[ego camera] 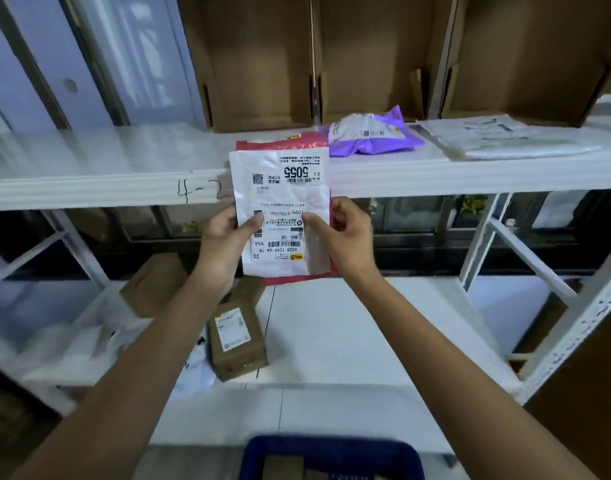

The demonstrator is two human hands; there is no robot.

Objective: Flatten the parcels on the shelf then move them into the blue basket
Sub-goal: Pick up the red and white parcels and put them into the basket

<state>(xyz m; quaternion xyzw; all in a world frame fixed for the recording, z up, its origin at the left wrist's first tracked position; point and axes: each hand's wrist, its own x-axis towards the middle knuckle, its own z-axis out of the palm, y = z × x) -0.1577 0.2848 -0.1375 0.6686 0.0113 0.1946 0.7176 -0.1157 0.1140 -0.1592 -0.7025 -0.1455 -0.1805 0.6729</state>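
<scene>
While both hands grip it, red parcel looks roughly flat.

Counts: 2 hands, left hand and right hand, both at centre on 1 red parcel. Upper shelf: 1 purple parcel at 1 o'clock, 1 clear bag at 2. 1 brown box w/ label at 7. 1 blue basket at 6.

White upper shelf, across the frame's middle, bearing a purple parcel and clear flat bags at upper right, cardboard boxes behind.
</scene>
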